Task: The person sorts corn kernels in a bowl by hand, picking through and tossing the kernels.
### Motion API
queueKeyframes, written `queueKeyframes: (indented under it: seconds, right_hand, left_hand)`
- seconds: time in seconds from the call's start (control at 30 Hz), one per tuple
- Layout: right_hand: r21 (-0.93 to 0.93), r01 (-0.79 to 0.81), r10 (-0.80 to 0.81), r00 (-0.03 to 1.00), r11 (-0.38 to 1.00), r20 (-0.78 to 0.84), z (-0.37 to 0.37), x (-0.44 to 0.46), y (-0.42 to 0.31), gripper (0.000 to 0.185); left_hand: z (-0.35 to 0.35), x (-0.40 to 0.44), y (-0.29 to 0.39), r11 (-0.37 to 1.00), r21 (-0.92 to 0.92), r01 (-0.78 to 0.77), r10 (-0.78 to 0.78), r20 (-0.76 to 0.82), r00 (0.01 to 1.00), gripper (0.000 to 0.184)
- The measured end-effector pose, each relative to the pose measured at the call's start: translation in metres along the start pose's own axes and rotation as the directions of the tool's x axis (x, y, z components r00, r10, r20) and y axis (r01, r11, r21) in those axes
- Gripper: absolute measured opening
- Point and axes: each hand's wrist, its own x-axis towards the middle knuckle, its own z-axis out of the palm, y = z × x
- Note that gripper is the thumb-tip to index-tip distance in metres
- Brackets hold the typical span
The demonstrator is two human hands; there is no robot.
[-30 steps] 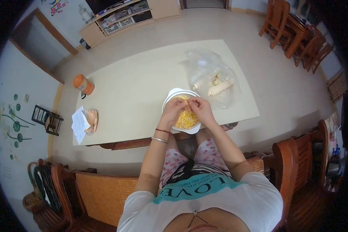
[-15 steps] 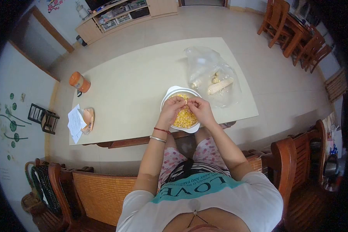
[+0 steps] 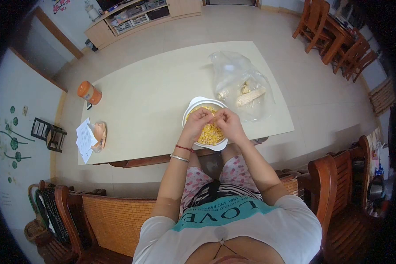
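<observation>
A white bowl point(image 3: 223, 146) with two side handles stands at the table's near edge. Yellow corn kernels point(image 3: 210, 135) fill much of it. Over the kernels, my left hand point(image 3: 198, 122) has its thumb and fingers pinched together. Fingertip to fingertip with it, my right hand point(image 3: 228, 123) is pinched as well. Whatever lies between the fingertips is too small and covered to name. Just beyond the bowl to the right, a clear plastic bag point(image 3: 231, 66) is spread out, with a pale stripped corn cob point(image 3: 251, 96) and smaller cob pieces on it.
On the table's left side are an orange canister point(image 3: 89, 92), white papers point(image 3: 86, 138) and an orange-and-clear packet point(image 3: 100, 134). A small dark rack point(image 3: 49, 134) stands by the left wall. Wooden chairs point(image 3: 323, 193) flank me, and a low cabinet point(image 3: 141, 20) is across the room.
My fingertips have shifted slightly over the bowl, both hands still pinched together. The bowl, bag and cob stay in place.
</observation>
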Motion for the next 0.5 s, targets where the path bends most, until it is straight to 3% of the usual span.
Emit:
queueKeyframes:
  seconds: [0.1,0.17,0.23,0.27,0.3,0.37,0.4,0.47,0.5]
  right_hand:
    - [0.286,-0.095,0.114,0.992,0.954,-0.051,-0.016,0.001,-0.003,0.005]
    - [0.145,-0.014,0.047,0.973,0.989,-0.224,-0.039,0.011,0.024,0.009]
    - [0.093,-0.033,0.063,0.936,0.995,-0.346,-0.071,0.022,0.022,0.012]
    - [-0.090,-0.074,0.035,0.927,0.993,-0.373,-0.087,0.029,0.020,0.014]
    - [-0.270,-0.119,0.003,0.919,0.956,-0.395,-0.102,0.034,0.020,0.017]
    - [-0.614,-0.026,-0.237,0.909,0.789,-0.344,-0.121,0.036,0.034,0.018]
    - [-0.754,0.016,-0.344,0.896,0.657,-0.281,-0.122,0.035,0.032,0.019]
    - [-0.710,0.000,-0.275,0.922,0.704,-0.273,-0.123,0.029,0.028,0.020]
    - [-0.687,-0.009,-0.241,0.933,0.726,-0.267,-0.120,0.025,0.024,0.020]
  left_hand:
    - [0.004,-0.001,0.002,0.994,0.083,-0.064,0.073,-0.104,0.992,0.004]
    - [0.004,-0.001,0.003,0.980,0.168,-0.109,0.134,-0.147,0.980,0.003]
    - [0.009,-0.003,0.006,0.958,0.267,-0.102,0.153,-0.180,0.972,0.005]
    - [0.012,-0.002,0.006,0.945,0.313,-0.097,0.163,-0.191,0.968,0.007]
    - [0.013,-0.001,0.003,0.935,0.339,-0.104,0.172,-0.179,0.969,0.009]
    - [0.013,0.002,-0.004,0.912,0.392,-0.120,0.194,-0.155,0.969,0.015]
    - [0.015,0.001,-0.003,0.829,0.547,-0.120,0.218,-0.118,0.969,0.017]
    - [0.018,-0.001,-0.001,0.588,0.800,-0.121,0.249,-0.037,0.968,0.020]
    - [0.016,-0.001,-0.005,0.541,0.813,-0.215,0.224,0.107,0.969,0.021]
